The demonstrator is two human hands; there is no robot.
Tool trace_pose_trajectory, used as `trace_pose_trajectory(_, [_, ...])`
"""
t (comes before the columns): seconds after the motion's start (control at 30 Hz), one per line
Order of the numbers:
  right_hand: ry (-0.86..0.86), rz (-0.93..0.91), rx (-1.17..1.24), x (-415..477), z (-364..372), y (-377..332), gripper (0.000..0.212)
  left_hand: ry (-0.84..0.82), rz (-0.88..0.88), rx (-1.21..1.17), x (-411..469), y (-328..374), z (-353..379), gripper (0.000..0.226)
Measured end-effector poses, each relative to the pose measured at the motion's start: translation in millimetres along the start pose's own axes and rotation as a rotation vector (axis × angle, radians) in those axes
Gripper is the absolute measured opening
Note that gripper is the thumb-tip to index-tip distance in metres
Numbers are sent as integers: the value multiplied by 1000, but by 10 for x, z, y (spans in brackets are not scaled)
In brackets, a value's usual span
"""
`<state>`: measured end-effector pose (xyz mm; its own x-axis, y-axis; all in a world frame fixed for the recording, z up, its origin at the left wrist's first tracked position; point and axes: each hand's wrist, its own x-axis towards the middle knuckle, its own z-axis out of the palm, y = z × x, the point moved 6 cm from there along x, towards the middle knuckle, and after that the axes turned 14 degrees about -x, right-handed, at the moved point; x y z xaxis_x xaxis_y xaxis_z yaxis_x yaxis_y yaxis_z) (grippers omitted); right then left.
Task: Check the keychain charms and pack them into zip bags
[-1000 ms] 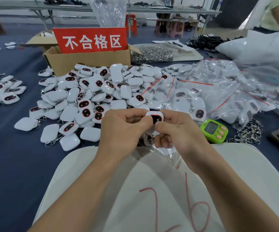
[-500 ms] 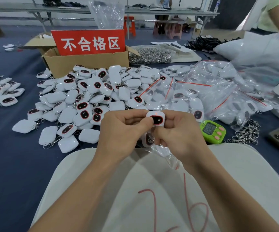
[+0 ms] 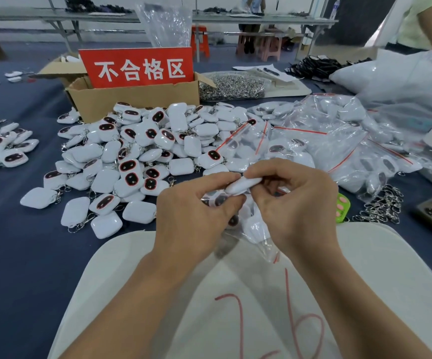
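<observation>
One charm (image 3: 243, 184), white, seen edge-on, pinched at its two ends between left hand (image 3: 196, 211) and right hand (image 3: 296, 203), fingers curled and clamped on it, just above a part-filled bag (image 3: 260, 234). Judged light, rigid, smooth-shelled, likely slippery; best held by the edges. Pile (image 3: 142, 151) of loose charms beyond; box (image 3: 132, 99) behind.

White charms (image 3: 142, 151) with dark, red-rimmed oval faces lie on a dark blue counter (image 3: 10, 244). The sign (image 3: 137, 67) is red with white characters — the box (image 3: 132, 99) brown, the timer (image 3: 343, 207) bright green with pink buttons.
</observation>
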<state>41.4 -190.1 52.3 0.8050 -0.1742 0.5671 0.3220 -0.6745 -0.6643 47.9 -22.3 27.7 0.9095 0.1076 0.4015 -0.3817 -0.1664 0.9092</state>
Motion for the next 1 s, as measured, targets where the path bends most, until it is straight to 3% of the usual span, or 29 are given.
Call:
trace_pose_trajectory(0.13, [0,0,9,3,-6,-9,48,-3,20,51,-26,10,10,46])
trace_pose_trajectory(0.27, [-101,3,25,30,42,37,41,-54,21,56,-20,-29,13,26])
trace_pose_trajectory(0.4, [-130,-72,-114,21,55,-21,34,-114,-255,-327,25,-148,85,18])
trace_pose_trajectory(0.53, [-202,-67,-32,13,86,-87,43,-132,-401,-571,63,-190,94,21])
trace_pose_trajectory(0.67, [-253,-3,83,28,136,-22,11,-110,-328,-565,72,-132,53,18])
trace_pose_trajectory(0.73, [-255,36,136,39,142,19,10,-137,-282,-519,68,-99,72,14])
trace_pose_trajectory(0.9, [-285,101,189,39,184,92,26,-151,-273,-528,60,-83,78,33])
trace_pose_trajectory(1.0, [-290,141,237,46,178,93,16,-149,-242,-532,62,-77,69,34])
